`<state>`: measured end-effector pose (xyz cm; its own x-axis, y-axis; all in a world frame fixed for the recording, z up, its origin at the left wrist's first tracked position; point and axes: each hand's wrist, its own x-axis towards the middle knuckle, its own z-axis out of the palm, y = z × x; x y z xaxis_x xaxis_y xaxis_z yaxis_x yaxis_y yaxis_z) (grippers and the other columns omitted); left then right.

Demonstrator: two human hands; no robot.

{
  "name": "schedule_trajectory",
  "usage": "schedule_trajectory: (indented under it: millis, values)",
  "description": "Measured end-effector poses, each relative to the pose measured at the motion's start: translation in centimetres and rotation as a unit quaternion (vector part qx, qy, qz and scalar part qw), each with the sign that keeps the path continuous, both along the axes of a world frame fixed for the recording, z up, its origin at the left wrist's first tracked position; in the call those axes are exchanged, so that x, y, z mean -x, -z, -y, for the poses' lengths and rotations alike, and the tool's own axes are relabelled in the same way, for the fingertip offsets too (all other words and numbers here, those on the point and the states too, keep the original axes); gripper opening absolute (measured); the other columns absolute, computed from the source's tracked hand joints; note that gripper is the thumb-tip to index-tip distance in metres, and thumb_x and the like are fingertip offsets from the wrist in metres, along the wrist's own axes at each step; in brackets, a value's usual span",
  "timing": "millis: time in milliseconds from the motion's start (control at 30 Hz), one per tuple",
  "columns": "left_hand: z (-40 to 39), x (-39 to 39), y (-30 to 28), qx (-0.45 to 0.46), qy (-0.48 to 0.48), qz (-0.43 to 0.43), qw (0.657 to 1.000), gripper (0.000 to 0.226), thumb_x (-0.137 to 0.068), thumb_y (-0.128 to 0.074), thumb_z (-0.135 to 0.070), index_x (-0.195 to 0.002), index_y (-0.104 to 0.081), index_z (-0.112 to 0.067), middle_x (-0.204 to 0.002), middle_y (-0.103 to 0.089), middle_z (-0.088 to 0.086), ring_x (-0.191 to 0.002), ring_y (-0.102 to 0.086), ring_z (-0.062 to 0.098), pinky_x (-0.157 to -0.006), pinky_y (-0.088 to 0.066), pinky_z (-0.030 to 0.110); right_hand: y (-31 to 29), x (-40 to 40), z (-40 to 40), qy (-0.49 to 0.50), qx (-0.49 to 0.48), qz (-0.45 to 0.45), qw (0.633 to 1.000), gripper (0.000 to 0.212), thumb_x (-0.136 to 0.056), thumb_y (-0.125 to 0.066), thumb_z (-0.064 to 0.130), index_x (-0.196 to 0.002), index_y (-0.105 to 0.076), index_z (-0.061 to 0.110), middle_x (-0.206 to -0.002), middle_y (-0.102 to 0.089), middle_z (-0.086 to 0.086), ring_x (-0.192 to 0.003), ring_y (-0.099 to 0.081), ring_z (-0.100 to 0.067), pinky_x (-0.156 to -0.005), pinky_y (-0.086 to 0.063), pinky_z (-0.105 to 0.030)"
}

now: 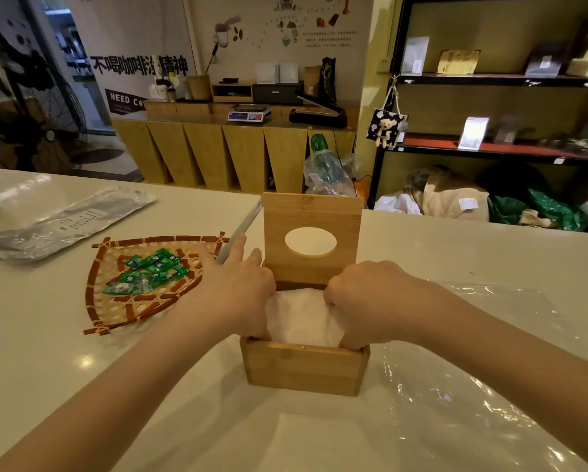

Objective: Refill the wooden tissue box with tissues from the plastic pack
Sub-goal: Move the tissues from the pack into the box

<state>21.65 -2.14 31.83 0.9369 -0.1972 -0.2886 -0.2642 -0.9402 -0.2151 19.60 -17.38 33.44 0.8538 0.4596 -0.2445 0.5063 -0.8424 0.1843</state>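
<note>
Looks like the stuffing step: both hands, left hand (235, 294) and right hand (364, 301), are curled onto the white tissues (303, 318) inside the wooden tissue box (304, 367), empty plastic pack (473, 386) just right, so next is probably flattening them and closing the upright lid (311, 212).

Both hands (233, 294) (367, 301) pressing tissues (301, 318) into wooden box (304, 367) (lid up) — white counter (47, 352)

Head camera looks forward and down, close over the counter (47, 335).
</note>
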Motion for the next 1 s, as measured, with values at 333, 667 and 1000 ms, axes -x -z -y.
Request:
schedule_trajectory:
  millis: [333, 667, 1000]
  values:
    - [-0.2, 0.6, -0.5, 0.072, 0.016, -0.006, 0.997, 0.061, -0.075, -0.057, -0.058, -0.131, -0.039, -0.043, -0.154, -0.020, -0.002, -0.144, 0.003, 0.030, -0.104, 0.007, 0.071, -1.2, -0.2, 1.5, -0.078, -0.130, 0.082, 0.985, 0.035, -0.083, -0.054, 0.048, -0.116, -0.056, 0.035, -0.107, -0.064, 0.005, -0.101, -0.055, -0.017, -0.073, -0.046, -0.033]
    - [-0.1, 0.3, 0.5, 0.073, -0.019, -0.035, 0.997, 0.060, -0.076, -0.059, -0.053, -0.132, -0.036, -0.048, -0.158, 0.004, 0.002, -0.140, 0.021, 0.036, -0.100, 0.018, 0.070, 2.8, -1.0, 0.3, -0.120, -0.029, 0.036, 0.992, 0.046, -0.092, -0.037, 0.049, -0.129, -0.048, 0.023, -0.123, -0.059, 0.001, -0.087, -0.025, -0.013, -0.071, -0.027, -0.032]
    - [-0.4, 1.0, 0.1, 0.156, -0.026, 0.031, 0.987, 0.047, -0.076, -0.061, -0.050, -0.121, -0.049, -0.050, -0.158, 0.006, -0.003, -0.141, 0.021, 0.030, -0.104, 0.016, 0.066, 1.6, -0.1, 1.0, -0.083, -0.101, 0.038, 0.991, 0.047, -0.088, -0.042, 0.053, -0.132, -0.041, 0.036, -0.119, -0.060, 0.004, -0.095, -0.034, -0.015, -0.075, -0.028, -0.030]
